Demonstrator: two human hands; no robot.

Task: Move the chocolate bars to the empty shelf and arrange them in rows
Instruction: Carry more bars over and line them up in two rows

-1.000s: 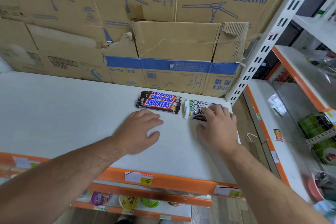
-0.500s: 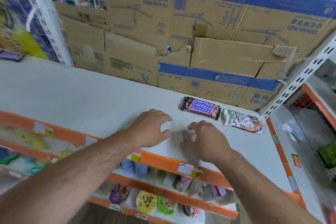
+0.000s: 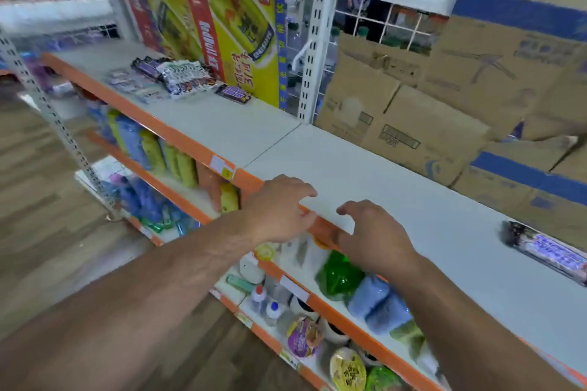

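Note:
A pile of chocolate bars [image 3: 178,78] lies on the far left shelf section, with a single Snickers bar [image 3: 233,94] a little to its right. Another Snickers bar [image 3: 546,252] lies on the white shelf [image 3: 413,200] at the right edge of view. My left hand [image 3: 279,209] and my right hand [image 3: 371,232] hover over the shelf's orange front edge, fingers loosely curled, holding nothing. The picture is blurred by motion.
Cardboard boxes [image 3: 444,98] stand along the back of the shelf. A yellow and red poster [image 3: 222,19] leans behind the left section, and a white upright post [image 3: 313,41] divides the sections. Lower shelves hold sponges and cups [image 3: 336,346]. Wooden floor lies to the left.
The view has swung left, bringing the left shelf section and its pile of bars into sight. Both hands drew back from the placed bars to the shelf's front edge.

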